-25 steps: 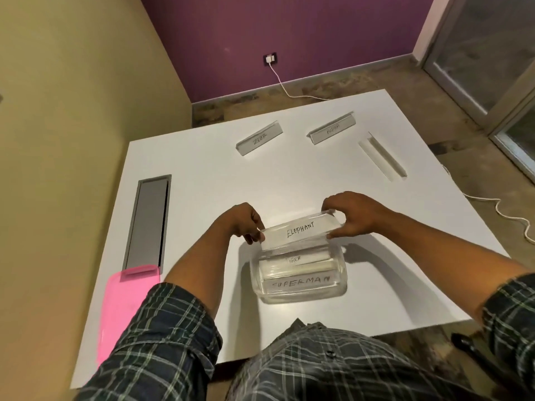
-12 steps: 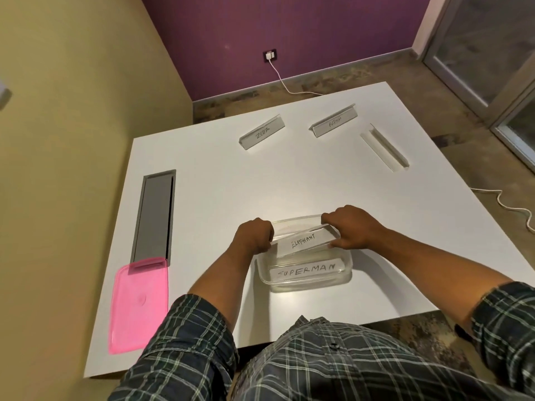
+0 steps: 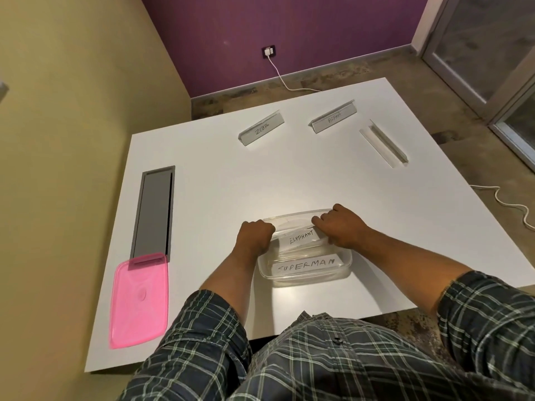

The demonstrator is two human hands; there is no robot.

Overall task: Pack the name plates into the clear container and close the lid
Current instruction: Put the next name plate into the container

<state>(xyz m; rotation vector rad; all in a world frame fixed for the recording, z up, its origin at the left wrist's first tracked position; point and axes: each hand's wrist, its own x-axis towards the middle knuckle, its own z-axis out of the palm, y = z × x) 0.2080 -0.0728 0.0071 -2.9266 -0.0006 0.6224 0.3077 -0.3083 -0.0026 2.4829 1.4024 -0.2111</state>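
Observation:
The clear container [image 3: 346,263] stands near the front edge of the white table [image 3: 289,180]. Inside it, a plate marked SUPERMAN [image 3: 307,266] lies along the near wall. The plate marked ELEPHANT [image 3: 301,237] sits tilted in the far half of the container. My left hand [image 3: 254,235] grips its left end and my right hand [image 3: 338,227] grips its right end. The pink lid [image 3: 139,299] lies flat at the table's front left. Three name plates rest at the back: ZEBRA [image 3: 262,130], ALPHA [image 3: 334,118] and an unreadable one [image 3: 383,143].
A grey recessed cable slot [image 3: 153,209] runs along the left side of the table, its near end under the pink lid. A yellow wall borders the left. A white cable [image 3: 509,204] trails over the floor on the right.
Both hands have lowered the ELEPHANT plate from above the rim down into the container. The view has tilted, so more of the pink lid shows.

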